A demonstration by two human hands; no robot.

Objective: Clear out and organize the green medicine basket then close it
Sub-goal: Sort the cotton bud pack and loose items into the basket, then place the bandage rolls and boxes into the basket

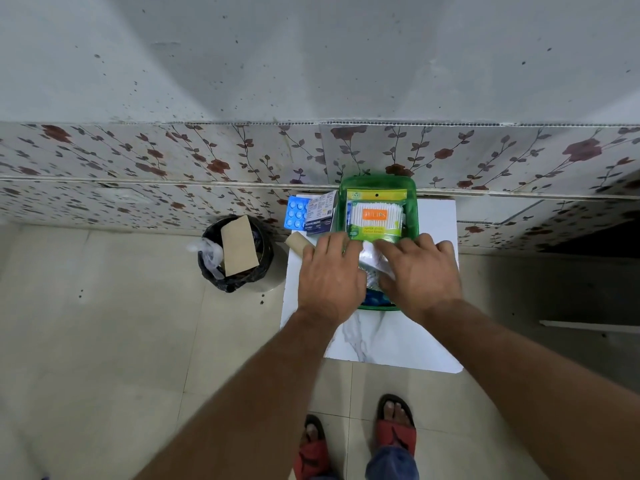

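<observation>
A grey wall speckled with dark spots fills the upper part of the view, and below it runs a band of floral panel with red flowers and thin stems. The beige tiled floor spreads underneath, where two feet in red sandals stand near the bottom edge. Against the floral panel sits a white marble-patterned table, and on its far half rests the green basket, open at the top. To the left of the table a black bin lined with a dark bag holds a brown cardboard piece and some clear plastic. Both bare forearms reach forward over the table. The left hand lies palm down with fingers spread across the basket's near left side, and the right hand lies likewise on the near right side; both press on white packets inside, though whether either grips anything cannot be told. A pack of cotton swabs lies in the basket's far half. Just left of the basket lie a small printed medicine box, a blue blister strip, and a tan roll.
</observation>
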